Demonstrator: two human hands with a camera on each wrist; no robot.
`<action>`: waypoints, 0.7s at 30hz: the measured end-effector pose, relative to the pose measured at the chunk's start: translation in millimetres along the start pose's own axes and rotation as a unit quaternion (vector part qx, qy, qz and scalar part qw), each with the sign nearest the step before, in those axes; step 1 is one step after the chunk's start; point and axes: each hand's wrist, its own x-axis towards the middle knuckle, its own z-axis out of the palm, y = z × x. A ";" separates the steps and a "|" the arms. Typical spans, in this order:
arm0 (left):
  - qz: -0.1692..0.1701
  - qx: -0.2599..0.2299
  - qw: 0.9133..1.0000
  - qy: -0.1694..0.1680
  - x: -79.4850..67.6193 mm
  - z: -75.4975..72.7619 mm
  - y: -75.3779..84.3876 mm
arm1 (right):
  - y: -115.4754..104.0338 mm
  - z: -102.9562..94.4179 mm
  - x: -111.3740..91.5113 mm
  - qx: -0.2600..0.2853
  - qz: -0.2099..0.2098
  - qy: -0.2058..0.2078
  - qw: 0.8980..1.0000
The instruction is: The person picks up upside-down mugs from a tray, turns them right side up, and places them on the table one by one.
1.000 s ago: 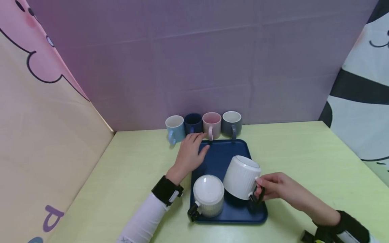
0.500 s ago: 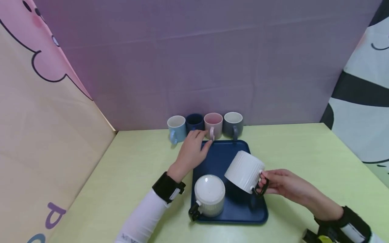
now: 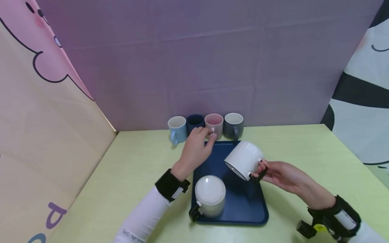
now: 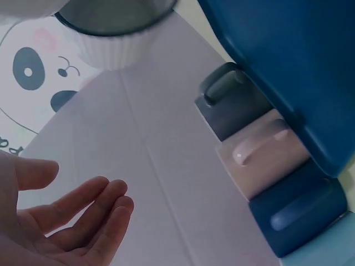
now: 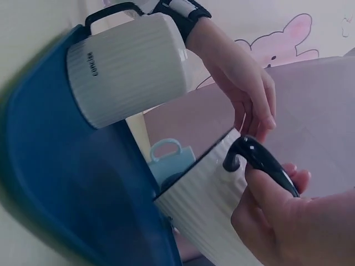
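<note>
My right hand [image 3: 282,173] grips the black handle of a white ribbed mug [image 3: 244,160], holding it tilted above the blue tray [image 3: 243,211]. Its dark-edged mouth faces down and to the left in the head view. My left hand [image 3: 196,146] hovers over the tray's far left part; in the left wrist view its fingers [image 4: 91,216] are loosely bent with nothing between them. A second white ribbed mug [image 3: 210,195] stands upside down at the tray's near left, its black handle toward the near left corner; lettering shows on its side in the right wrist view.
Along the back wall stand a light blue mug [image 3: 177,130], a navy mug [image 3: 195,122], a pink mug [image 3: 214,125] and a grey mug [image 3: 233,126], upright in a row just beyond the tray. Pale yellow-green tabletop [image 3: 143,162] surrounds the tray.
My right hand has raised the white mug and moved it toward the back, tipping it further so its mouth swings leftward. The left hand has shifted slightly forward and right.
</note>
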 end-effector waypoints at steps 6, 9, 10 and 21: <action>-0.008 -0.010 1.000 0.012 5.2 -2.8 9.0 | -8.0 4.1 9.7 0.038 -0.012 0.037 0.999; -0.018 -0.015 1.000 0.019 7.9 -2.8 13.2 | -12.6 6.3 14.8 0.062 -0.016 0.066 0.996; -0.022 -0.016 0.999 0.021 8.7 -2.6 14.5 | -14.2 6.6 16.8 0.068 -0.018 0.070 0.995; -0.041 -0.045 0.998 0.010 20.6 -4.6 33.2 | -28.5 3.9 32.4 0.137 -0.059 0.041 0.988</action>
